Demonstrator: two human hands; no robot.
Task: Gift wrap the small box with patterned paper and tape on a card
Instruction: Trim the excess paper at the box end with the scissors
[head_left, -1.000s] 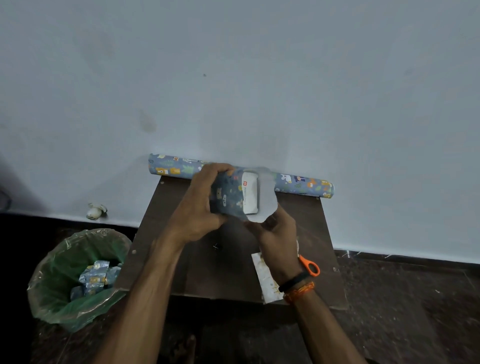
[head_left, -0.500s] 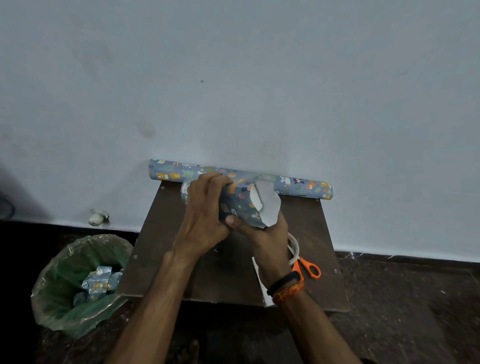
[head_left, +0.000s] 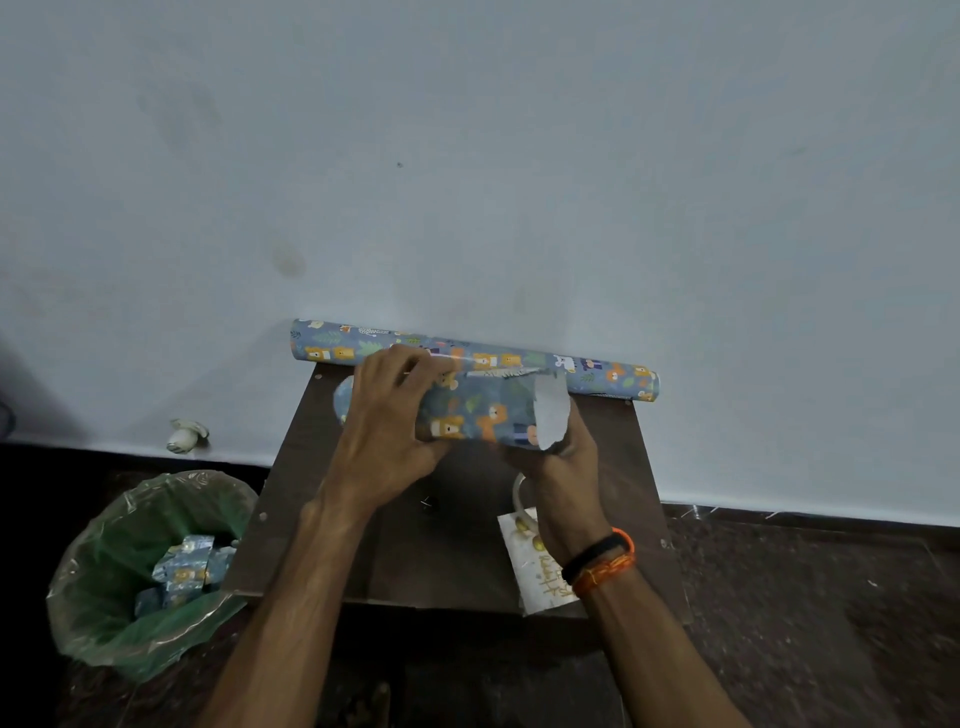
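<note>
My left hand (head_left: 387, 431) curls over the paper-wrapped box (head_left: 480, 413), fingers across its top and thumb under its near edge. My right hand (head_left: 563, 467) grips it from below at the 3 o'clock end, where the paper's white inner side (head_left: 551, 413) flares open. I hold it above the dark table (head_left: 441, 551). The paper roll (head_left: 613, 376) lies along the wall at 12 o'clock. A card (head_left: 540, 584) sits at 5 o'clock under my wrist. A green-lined bin (head_left: 104, 597) with paper scraps stands at 8 o'clock.
</note>
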